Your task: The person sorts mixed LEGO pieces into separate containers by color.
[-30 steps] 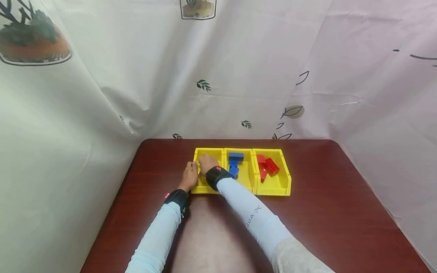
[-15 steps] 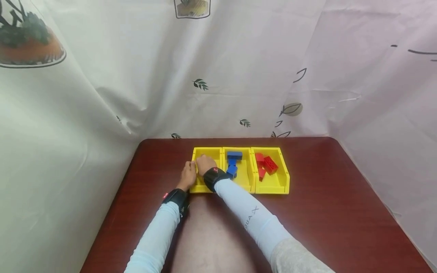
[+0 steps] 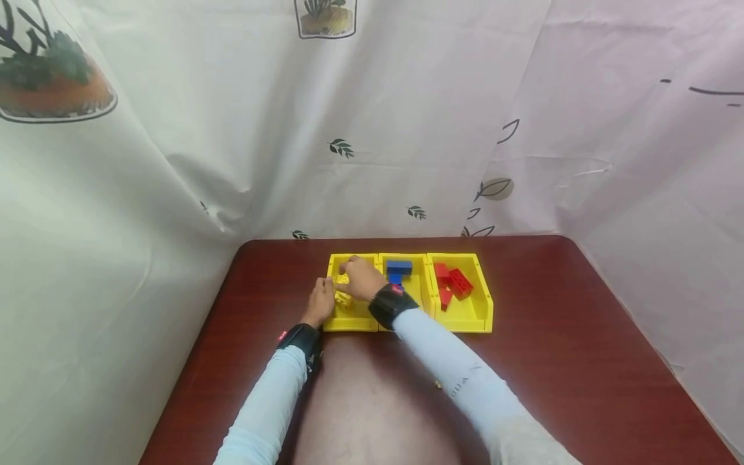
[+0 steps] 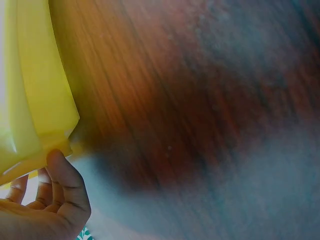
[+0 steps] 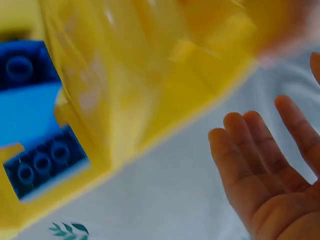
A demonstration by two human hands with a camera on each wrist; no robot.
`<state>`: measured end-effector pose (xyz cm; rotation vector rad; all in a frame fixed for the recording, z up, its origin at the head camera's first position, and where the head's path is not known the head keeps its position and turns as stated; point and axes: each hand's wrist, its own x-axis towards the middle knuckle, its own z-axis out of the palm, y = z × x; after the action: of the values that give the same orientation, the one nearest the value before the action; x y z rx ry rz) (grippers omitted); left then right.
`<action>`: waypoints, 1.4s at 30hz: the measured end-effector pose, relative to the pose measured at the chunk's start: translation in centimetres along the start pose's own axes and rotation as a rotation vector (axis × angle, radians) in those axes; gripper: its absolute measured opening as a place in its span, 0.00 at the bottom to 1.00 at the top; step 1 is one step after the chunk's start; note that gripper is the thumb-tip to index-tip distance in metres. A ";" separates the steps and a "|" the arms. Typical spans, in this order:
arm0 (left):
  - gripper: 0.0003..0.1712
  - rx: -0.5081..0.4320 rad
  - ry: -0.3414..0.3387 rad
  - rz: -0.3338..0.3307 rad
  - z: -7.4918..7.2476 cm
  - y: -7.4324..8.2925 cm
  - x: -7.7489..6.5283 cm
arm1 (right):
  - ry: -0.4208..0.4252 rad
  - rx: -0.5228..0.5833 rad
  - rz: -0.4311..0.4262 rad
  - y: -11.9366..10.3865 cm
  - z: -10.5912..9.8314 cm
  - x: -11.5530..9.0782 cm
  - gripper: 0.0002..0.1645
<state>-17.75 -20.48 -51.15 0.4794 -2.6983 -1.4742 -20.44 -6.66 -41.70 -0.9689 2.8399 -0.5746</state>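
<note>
Three yellow bins stand side by side on the table. My left hand grips the outer side of the left bin; in the left wrist view its thumb presses the bin's edge. Yellow bricks lie inside that bin. Above them is my right hand, with straight, spread fingers and nothing held, as the right wrist view also shows. The middle bin has blue bricks, partly hidden by the right wrist. Red bricks lie in the right bin.
A small yellow piece lies on the dark red table, beside the right forearm. White patterned cloth hangs behind the table and at both sides.
The right hand has shifted rightward and its fingers have straightened, uncovering yellow bricks in the left bin. Its forearm has moved right, revealing the small yellow piece. The left hand keeps its place.
</note>
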 end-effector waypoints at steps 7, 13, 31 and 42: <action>0.27 -0.015 0.002 0.007 0.3 0.1 -0.1 | -0.010 0.062 -0.020 3.2 -2.6 -8.5 0.23; 0.27 -0.004 0.000 0.000 0.2 0.4 0.0 | -0.063 -0.006 -0.049 8.0 -0.7 -16.4 0.19; 0.30 0.004 -0.033 -0.037 0.1 0.1 0.2 | 0.075 -0.081 0.151 9.1 5.0 -23.6 0.11; 0.29 0.006 -0.022 -0.033 0.0 0.1 0.2 | 0.048 -0.047 0.138 9.0 4.5 -23.1 0.11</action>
<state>-17.96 -20.49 -51.06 0.5134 -2.7251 -1.4880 -6.32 12.42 -50.20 -0.7668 2.9460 -0.5262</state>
